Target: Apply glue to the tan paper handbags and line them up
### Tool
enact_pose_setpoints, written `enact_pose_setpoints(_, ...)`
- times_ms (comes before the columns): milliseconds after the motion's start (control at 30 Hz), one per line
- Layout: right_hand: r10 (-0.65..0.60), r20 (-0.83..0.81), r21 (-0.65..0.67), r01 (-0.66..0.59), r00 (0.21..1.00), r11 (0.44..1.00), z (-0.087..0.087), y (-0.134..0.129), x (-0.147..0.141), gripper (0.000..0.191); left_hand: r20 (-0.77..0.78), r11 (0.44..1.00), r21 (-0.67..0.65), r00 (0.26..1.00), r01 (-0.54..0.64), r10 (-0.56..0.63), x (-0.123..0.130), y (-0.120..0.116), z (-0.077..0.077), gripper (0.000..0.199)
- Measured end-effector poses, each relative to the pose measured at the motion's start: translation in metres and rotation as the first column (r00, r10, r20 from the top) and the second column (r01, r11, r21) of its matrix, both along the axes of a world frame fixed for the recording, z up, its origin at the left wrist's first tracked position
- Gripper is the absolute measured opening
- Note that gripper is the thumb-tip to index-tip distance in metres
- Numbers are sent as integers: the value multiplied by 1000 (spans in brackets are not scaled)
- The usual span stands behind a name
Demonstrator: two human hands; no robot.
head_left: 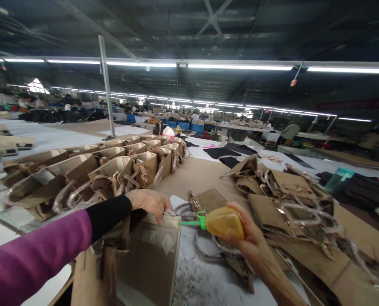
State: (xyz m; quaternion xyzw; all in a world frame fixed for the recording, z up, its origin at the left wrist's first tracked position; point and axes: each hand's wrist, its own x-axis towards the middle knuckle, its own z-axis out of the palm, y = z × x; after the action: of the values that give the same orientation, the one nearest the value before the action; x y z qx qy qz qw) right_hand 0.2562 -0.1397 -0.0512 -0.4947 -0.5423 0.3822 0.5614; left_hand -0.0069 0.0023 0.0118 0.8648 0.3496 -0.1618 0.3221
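Note:
My right hand [242, 225] is wrapped round a glue bottle [224, 222] of yellowish liquid with a green cap and a long green nozzle. The nozzle tip points left and reaches the top edge of a brown handbag [147, 255]. My left hand [151, 203] is closed on that bag's upper edge, thumb and fingers pinching it near the nozzle. White patches show on the bag's upper panel. Beside the bottle lies a brown bag piece [208, 199] with metal buckles and plastic-wrapped handles.
Rows of upright brown handbags [112, 165] stand on the table at the left. A pile of flat brown bags [281, 208] with wrapped handles lies at the right. Black fabric pieces [230, 151] and a teal container [339, 180] are farther back. A metal post [106, 85] rises behind the rows.

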Motion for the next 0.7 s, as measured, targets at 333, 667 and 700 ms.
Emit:
enact_pose_setpoints(333,-66,-136,69,76,989,995,6,9,5,67,1,981,180,997,71,-72,13,15,28,19)
enact_pose_setpoints(667,-67,-180,6,69,981,998,-6,12,4,66,129,951,292,981,104,-146,10,15,2,22)
enact_pose_setpoints(700,-52,-218,-9,51,975,999,-8,12,4,66,129,949,300,981,100,-144,10,16,2,24)
